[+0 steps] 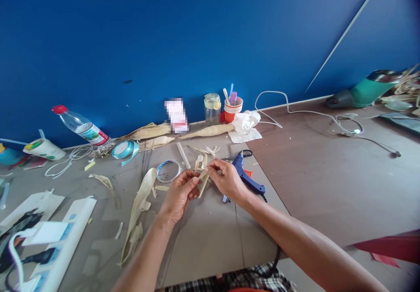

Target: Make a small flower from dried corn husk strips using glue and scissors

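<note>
Pinching pale dried corn-husk strips [202,175] in both clamped grips, left hand [179,194] and right hand [227,181]; likely best held firmly, fingertips close together.

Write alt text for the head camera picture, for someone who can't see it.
The left hand and right hand pinch a small dried husk piece above a grey table. A blue glue gun lies beside the right hand, a long husk strip beside the left. A blue wall stands behind.

Blue glue gun [247,176]; pale tan husk strips [201,176]; red paper cup [232,109]; teal ribbon [124,149].
</note>
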`<control>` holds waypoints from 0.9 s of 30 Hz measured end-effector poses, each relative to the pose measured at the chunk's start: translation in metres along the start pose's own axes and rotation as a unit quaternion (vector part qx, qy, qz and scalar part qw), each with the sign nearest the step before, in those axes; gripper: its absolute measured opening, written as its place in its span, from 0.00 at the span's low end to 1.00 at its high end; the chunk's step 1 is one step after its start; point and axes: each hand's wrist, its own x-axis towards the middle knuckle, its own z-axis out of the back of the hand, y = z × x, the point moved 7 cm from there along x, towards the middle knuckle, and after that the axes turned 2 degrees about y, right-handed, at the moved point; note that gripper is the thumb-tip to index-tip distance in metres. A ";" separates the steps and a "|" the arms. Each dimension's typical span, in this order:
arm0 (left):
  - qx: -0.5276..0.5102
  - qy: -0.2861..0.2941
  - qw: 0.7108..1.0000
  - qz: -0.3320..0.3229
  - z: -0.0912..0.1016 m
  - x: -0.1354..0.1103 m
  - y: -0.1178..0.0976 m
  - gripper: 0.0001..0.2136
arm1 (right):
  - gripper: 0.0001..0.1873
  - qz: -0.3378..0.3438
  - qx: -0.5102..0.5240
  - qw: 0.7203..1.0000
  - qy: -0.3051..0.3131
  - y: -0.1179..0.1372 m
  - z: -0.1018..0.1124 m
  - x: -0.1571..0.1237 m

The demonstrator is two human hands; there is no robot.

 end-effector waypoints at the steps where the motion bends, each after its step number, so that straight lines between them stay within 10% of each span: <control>1: 0.004 -0.002 1.000 -0.002 0.000 0.000 0.000 0.14 | 0.10 0.000 -0.003 1.000 0.002 0.000 0.000 -0.001; 15: 0.099 -0.041 0.992 -0.069 0.014 0.002 -0.003 0.12 | 0.17 -0.036 0.090 0.995 0.034 -0.012 0.011 0.009; 27: 0.169 -0.033 0.982 -0.076 0.012 0.001 -0.005 0.12 | 0.06 0.126 -0.108 0.978 0.130 0.016 -0.011 -0.001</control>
